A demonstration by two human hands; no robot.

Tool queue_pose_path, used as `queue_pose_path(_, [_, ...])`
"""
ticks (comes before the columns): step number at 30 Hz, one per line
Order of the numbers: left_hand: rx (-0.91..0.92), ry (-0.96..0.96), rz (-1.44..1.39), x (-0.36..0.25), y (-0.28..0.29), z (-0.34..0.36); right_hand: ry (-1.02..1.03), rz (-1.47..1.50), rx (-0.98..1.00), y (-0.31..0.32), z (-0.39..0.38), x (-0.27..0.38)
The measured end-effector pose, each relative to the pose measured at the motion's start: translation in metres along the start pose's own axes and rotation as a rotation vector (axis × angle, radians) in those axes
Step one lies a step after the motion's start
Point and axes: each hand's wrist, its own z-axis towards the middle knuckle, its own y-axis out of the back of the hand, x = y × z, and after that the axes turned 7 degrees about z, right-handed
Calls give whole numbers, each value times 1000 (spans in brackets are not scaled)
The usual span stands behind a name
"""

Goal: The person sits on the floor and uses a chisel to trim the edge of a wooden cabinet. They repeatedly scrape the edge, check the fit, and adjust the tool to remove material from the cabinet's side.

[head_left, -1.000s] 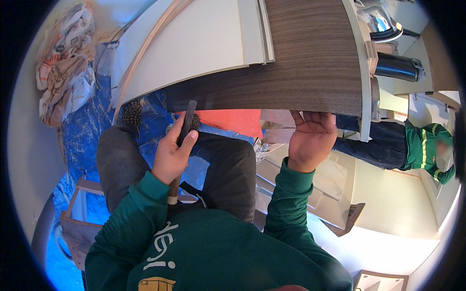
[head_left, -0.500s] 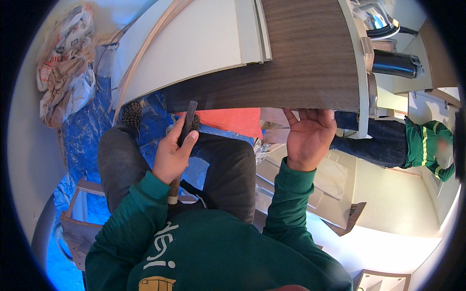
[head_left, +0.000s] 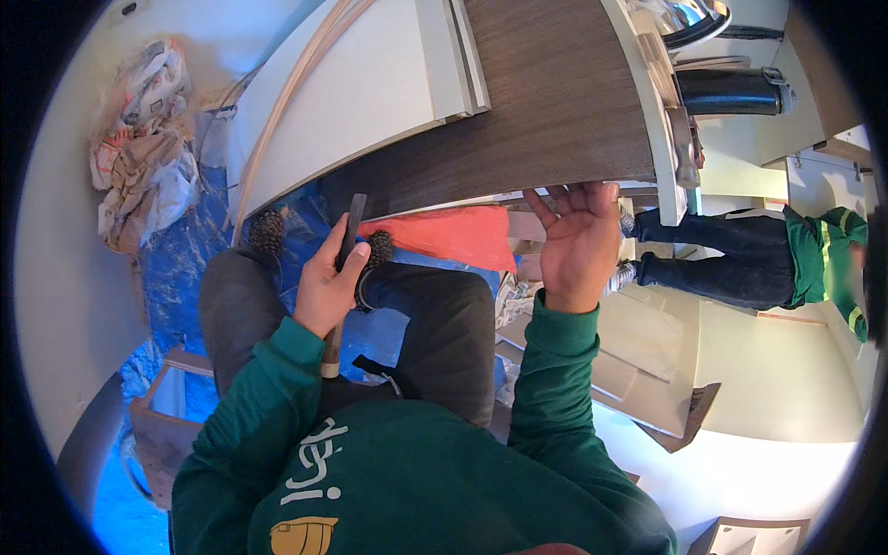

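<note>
My left hand (head_left: 333,277) is closed around a flat dark metal tool (head_left: 351,222) with a wooden handle (head_left: 330,361), held upright over my lap. My right hand (head_left: 575,242) is palm up, fingers apart and slightly bent, fingertips touching the lower edge of a dark wood-grain panel (head_left: 555,120). A white board (head_left: 342,83) and thin curved wooden strips (head_left: 277,111) rest on that panel at its left, and a pale edge runs down its right side. Below the panel lie red sheeting (head_left: 444,240) and my dark shoes (head_left: 265,236).
A co-worker (head_left: 721,250) in a green top stands at right, near pale cabinets (head_left: 740,370). A black cylinder (head_left: 726,91) sits beyond the panel. Crumpled bags (head_left: 143,148) lie at left on blue floor covering (head_left: 176,296). A wooden frame (head_left: 153,416) is at lower left.
The view has shifted slightly, with the panel higher and further left in it. My right hand sits a little higher at the edge. The co-worker's legs and shoes show more.
</note>
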Motion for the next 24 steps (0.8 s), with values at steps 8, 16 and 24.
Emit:
queue_pose_path(8, [51,-54,86,-6,-3,-10,12,-609,138,78,-36,-40])
queue_pose_path(16, [113,-747,373,-60,-45,-24,-504,-361,352,103,-121,-74])
queue_pose_path(24, [63,-1093,582,-110,-65,13,115,-351,199,3,-67,-12])
